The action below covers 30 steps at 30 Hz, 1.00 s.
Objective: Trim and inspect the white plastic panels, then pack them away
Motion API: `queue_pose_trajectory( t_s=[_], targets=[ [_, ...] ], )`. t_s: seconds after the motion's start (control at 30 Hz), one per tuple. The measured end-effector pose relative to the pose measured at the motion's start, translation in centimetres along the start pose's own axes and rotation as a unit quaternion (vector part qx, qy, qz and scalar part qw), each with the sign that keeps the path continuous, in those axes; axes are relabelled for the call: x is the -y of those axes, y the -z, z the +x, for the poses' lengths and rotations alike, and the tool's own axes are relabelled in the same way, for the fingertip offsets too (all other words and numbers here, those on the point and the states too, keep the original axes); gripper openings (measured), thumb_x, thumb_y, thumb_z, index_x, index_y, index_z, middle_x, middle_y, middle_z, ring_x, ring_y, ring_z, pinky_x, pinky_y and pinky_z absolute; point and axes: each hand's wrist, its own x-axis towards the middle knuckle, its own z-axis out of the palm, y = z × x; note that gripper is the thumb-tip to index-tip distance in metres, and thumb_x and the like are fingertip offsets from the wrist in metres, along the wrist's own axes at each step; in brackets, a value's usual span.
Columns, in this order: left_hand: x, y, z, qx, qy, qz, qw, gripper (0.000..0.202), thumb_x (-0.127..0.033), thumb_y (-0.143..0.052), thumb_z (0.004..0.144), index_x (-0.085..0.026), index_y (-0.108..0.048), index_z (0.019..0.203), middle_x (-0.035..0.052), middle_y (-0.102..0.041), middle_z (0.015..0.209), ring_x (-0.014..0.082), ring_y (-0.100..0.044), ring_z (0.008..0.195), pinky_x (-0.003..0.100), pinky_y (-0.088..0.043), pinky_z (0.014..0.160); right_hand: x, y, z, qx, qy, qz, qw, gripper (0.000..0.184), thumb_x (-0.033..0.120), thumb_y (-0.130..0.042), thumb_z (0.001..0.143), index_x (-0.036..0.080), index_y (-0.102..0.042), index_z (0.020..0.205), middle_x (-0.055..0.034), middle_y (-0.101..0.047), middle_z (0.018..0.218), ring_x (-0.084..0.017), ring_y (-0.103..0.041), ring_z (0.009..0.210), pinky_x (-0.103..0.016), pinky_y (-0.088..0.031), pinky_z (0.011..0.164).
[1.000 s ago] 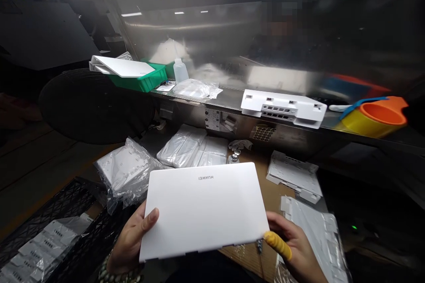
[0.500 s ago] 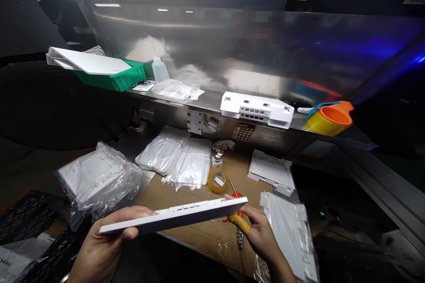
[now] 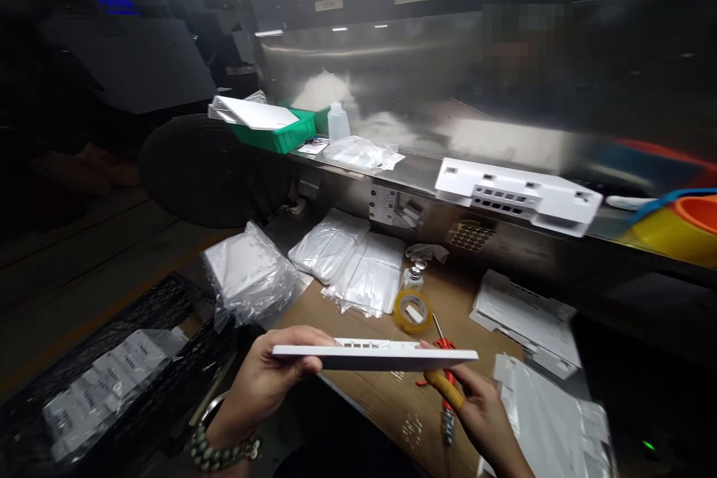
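Observation:
I hold a flat white plastic cover edge-on in front of me, so that its slotted rear edge faces the camera. My left hand grips its left end, thumb on top, fingers closed underneath. My right hand supports the right end, with a yellow finger cot on one finger. Red-handled scissors lie on the cardboard right behind that hand. A roll of yellow tape and a small bottle sit just beyond the cover.
Bagged white parts and flat bags lie on the cardboard-covered bench. More white covers rest at the right. The steel shelf bears a white housing, a green bin and tape rolls. A black crate stands at the left.
The cover has gone from lying flat with its logo face up to being held level and edge-on. My view has swung back to the left.

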Motion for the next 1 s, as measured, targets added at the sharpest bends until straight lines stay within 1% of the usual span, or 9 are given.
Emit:
queue_pose_trajectory(
  t_s=[0.17, 0.3, 0.37, 0.47, 0.53, 0.6, 0.7, 0.83, 1.0],
  targets=[
    [-0.1, 0.0, -0.4, 0.007, -0.001, -0.005, 1.0, 0.018, -0.037, -0.077, 0.085, -0.023, -0.082, 0.095, 0.0082, -0.08, 0.093, 0.0246, -0.074, 0.09, 0.032, -0.057, 0.084, -1.0, -0.6, -0.2, -0.011, 0.015, -0.035, 0.999, 0.04, 0.05, -0.074, 0.086, 0.025, -0.078, 0.117, -0.0109, -0.076, 0.121, -0.034, -0.069, 0.118, -0.045, -0.057, 0.101],
    [-0.1, 0.7, -1.0, -0.009, 0.023, 0.046, 0.999, 0.021, -0.04, -0.073, 0.088, -0.021, -0.082, 0.094, 0.0091, -0.08, 0.095, 0.0261, -0.073, 0.091, 0.032, -0.057, 0.083, -2.0, 0.5, 0.6, 0.045, -0.014, -0.099, 0.994, 0.05, 0.048, -0.074, 0.085, 0.024, -0.071, 0.129, -0.0102, -0.072, 0.13, -0.033, -0.063, 0.128, -0.046, -0.05, 0.109],
    [0.3, 1.3, -1.4, -0.044, 0.057, 0.1, 0.992, 0.025, -0.043, -0.071, 0.089, -0.021, -0.081, 0.096, 0.0088, -0.08, 0.095, 0.0256, -0.073, 0.09, 0.03, -0.056, 0.081, -3.0, 1.4, 2.3, 0.061, -0.065, -0.192, 0.977, 0.046, 0.046, -0.066, 0.092, 0.026, -0.067, 0.133, -0.0077, -0.071, 0.133, -0.03, -0.064, 0.126, -0.044, -0.053, 0.106],
    [1.7, 2.4, -1.9, -0.133, 0.117, 0.179, 0.968, 0.035, -0.052, -0.071, 0.086, -0.02, -0.08, 0.097, 0.0083, -0.08, 0.096, 0.0259, -0.072, 0.091, 0.028, -0.055, 0.081, -5.5, 1.8, 6.7, 0.043, -0.149, -0.321, 0.934, 0.034, 0.032, -0.049, 0.102, 0.025, -0.067, 0.13, -0.0094, -0.073, 0.127, -0.026, -0.071, 0.112, -0.042, -0.057, 0.098],
    [3.2, 3.0, -2.1, -0.183, 0.146, 0.206, 0.95, 0.042, -0.058, -0.071, 0.083, -0.02, -0.079, 0.097, 0.0085, -0.079, 0.097, 0.0269, -0.072, 0.092, 0.029, -0.055, 0.08, -7.3, 0.6, 10.2, 0.038, -0.177, -0.369, 0.912, 0.027, 0.027, -0.052, 0.102, 0.021, -0.069, 0.122, -0.0114, -0.072, 0.124, -0.025, -0.07, 0.111, -0.044, -0.055, 0.099],
    [5.0, 3.2, -2.3, -0.215, 0.165, 0.209, 0.94, 0.049, -0.063, -0.07, 0.08, -0.018, -0.078, 0.099, 0.0093, -0.079, 0.098, 0.028, -0.072, 0.091, 0.03, -0.056, 0.078, -8.9, -1.5, 13.3, 0.061, -0.191, -0.406, 0.891, 0.026, 0.033, -0.061, 0.1, 0.018, -0.067, 0.12, -0.009, -0.07, 0.122, -0.023, -0.068, 0.109, -0.046, -0.056, 0.097],
    [7.9, 2.7, -2.5, -0.255, 0.17, 0.187, 0.933, 0.054, -0.066, -0.07, 0.078, -0.016, -0.077, 0.098, 0.0106, -0.08, 0.097, 0.0289, -0.073, 0.089, 0.031, -0.058, 0.076, -10.4, -4.8, 15.9, 0.092, -0.2, -0.453, 0.864, 0.031, 0.037, -0.065, 0.097, 0.017, -0.064, 0.121, -0.009, -0.067, 0.123, -0.022, -0.067, 0.106, -0.044, -0.057, 0.092],
    [11.4, 1.0, -3.3, -0.249, 0.149, 0.187, 0.939, 0.049, -0.064, -0.067, 0.082, -0.018, -0.078, 0.095, 0.0092, -0.08, 0.091, 0.0275, -0.075, 0.086, 0.029, -0.059, 0.074, -10.7, -5.8, 16.1, 0.1, -0.17, -0.487, 0.851, 0.031, 0.035, -0.065, 0.098, 0.016, -0.064, 0.121, -0.0096, -0.066, 0.125, -0.023, -0.066, 0.109, -0.045, -0.057, 0.093],
    [13.2, -0.4, -4.3, -0.179, 0.131, 0.229, 0.948, 0.032, -0.053, -0.06, 0.092, -0.027, -0.077, 0.1, 0.0048, -0.08, 0.101, 0.0252, -0.075, 0.096, 0.026, -0.057, 0.08, -9.3, -2.3, 17.8, 0.049, -0.125, -0.513, 0.848, 0.041, 0.037, -0.058, 0.101, 0.021, -0.053, 0.139, -0.0096, -0.063, 0.13, -0.022, -0.067, 0.104, -0.043, -0.058, 0.089]
  ],
)
